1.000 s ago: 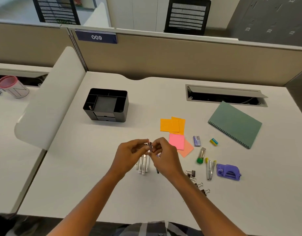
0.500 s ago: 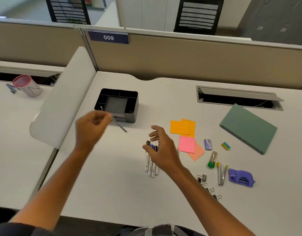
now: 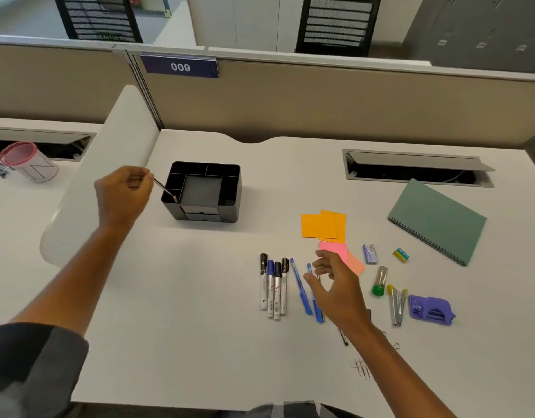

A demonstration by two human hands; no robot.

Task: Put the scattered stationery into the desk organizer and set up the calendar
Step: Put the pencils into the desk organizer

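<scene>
White desk (image 3: pixel 175 297) under both hands: left hand (image 3: pixel 123 196) pinches a pencil (image 3: pixel 165 188), its tip at the organizer's (image 3: pixel 204 191) left compartment. Right hand (image 3: pixel 335 288), fingers spread, hovers over blue pens (image 3: pixel 300 286) beside four markers (image 3: pixel 273 286). Sticky notes (image 3: pixel 322 224) lie beyond; green notebook (image 3: pixel 436 221) far right.

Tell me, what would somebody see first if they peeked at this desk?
Probably the left hand pinching a thin pencil, its tip at the left edge of the black organizer near the back of the desk. Next, the bright orange sticky notes in the middle, with a row of markers lying side by side nearer the person. The right hand hovers open over the blue pens.
</scene>
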